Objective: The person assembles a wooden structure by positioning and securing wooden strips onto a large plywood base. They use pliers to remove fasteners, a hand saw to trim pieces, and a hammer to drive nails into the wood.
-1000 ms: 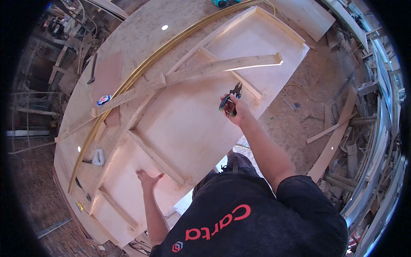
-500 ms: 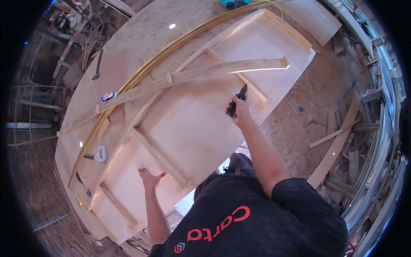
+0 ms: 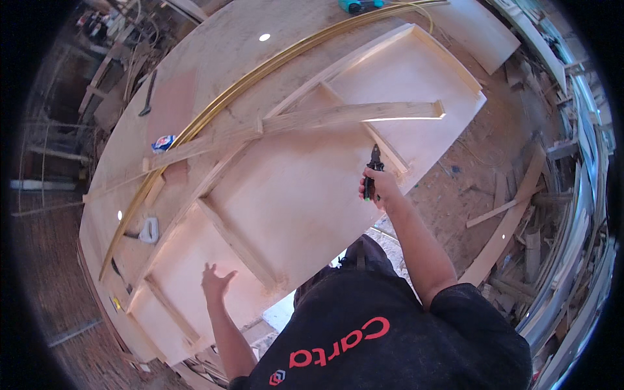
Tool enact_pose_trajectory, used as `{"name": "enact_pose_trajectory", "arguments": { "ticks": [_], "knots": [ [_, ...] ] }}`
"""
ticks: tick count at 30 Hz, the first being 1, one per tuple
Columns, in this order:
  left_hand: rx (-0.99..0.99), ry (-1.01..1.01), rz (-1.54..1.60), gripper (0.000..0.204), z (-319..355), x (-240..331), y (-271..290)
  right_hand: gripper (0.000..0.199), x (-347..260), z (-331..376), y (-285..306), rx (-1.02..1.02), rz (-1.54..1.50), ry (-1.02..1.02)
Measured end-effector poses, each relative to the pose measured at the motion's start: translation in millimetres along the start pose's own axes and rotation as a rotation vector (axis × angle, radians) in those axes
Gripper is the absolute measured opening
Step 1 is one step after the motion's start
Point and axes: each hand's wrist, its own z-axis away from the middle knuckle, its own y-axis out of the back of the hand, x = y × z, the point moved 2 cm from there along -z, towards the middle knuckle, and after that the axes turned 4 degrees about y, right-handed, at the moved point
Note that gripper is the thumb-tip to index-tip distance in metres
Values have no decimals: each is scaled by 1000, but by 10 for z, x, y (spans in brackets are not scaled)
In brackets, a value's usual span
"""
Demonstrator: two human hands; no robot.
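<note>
My right hand [image 3: 381,188] is closed around the dark handles of a pair of pliers [image 3: 374,170], whose jaws point away from me over the near edge of a pale plywood panel [image 3: 292,188]. With fingers spread and nothing in them, my left hand [image 3: 217,283] hovers over the panel's left part; whether it touches is hard to tell. Thin wooden battens [image 3: 237,240] frame and cross the panel. A long wooden board [image 3: 344,115] lies slantwise over it, with a small block at its right end.
Beyond the panel, gold-coloured strips [image 3: 260,73] run along the worktable [image 3: 221,39]. A hammer [image 3: 148,94], a blue-and-white packet [image 3: 163,143], a white-handled saw [image 3: 149,230] and a teal tool [image 3: 357,5] lie there. Stacked boards and offcuts [image 3: 533,253] line the right side.
My right hand has drawn slightly nearer and to the right with the pliers, which now point more straight ahead. My left hand has shifted a little left and nearer.
</note>
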Motion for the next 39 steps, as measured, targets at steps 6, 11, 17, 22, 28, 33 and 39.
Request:
{"name": "enact_pose_trajectory", "arguments": {
  "ticks": [6,11,17,22,28,33,39],
  "knots": [
    [452,-496,419,51,152,1659,363,15,-17,23,69,15,108,-46],
    [350,-748,233,67,-258,2678,-568,19,-228,103,144,86,566,8],
    [329,-765,42,80,-272,2875,-1071,20,-444,286,93,343,1726,348],
    [350,-773,3,81,-294,2900,-1145,23,-721,393,146,297,1885,322],
    [323,-766,8,81,-269,2901,-1101,18,-500,310,43,191,1070,39],
    [315,-751,7,80,-274,2920,-1044,16,-219,241,-260,36,-50,-109],
    [293,-726,4,78,-173,2946,-984,17,-187,284,-251,11,-279,-138]
  ]
}}
